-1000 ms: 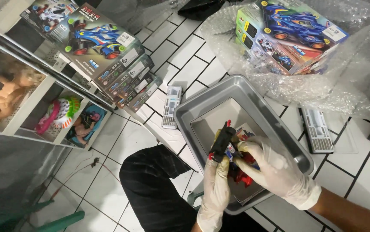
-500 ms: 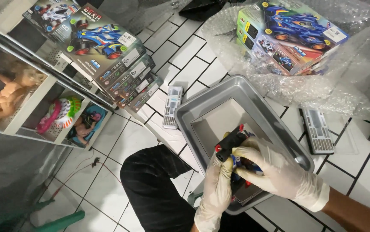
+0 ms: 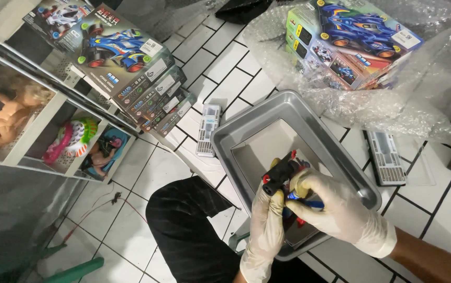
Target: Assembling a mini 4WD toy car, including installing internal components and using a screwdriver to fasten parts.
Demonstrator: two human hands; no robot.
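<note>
The small black toy car (image 3: 282, 173) with red and blue parts sits between two gloved hands, right above the grey metal tray (image 3: 246, 137), so loose bits would likely drop in the tray. On the left, a stack of toy car boxes (image 3: 131, 68) leans by a shelf. The left hand (image 3: 265, 230) reaches up, fingers wrapped around the car's bottom. The right hand (image 3: 335, 209) comes from the side, fingers curled and pinching the car's top. A bubble-wrapped box (image 3: 351, 42) rests further right.
</note>
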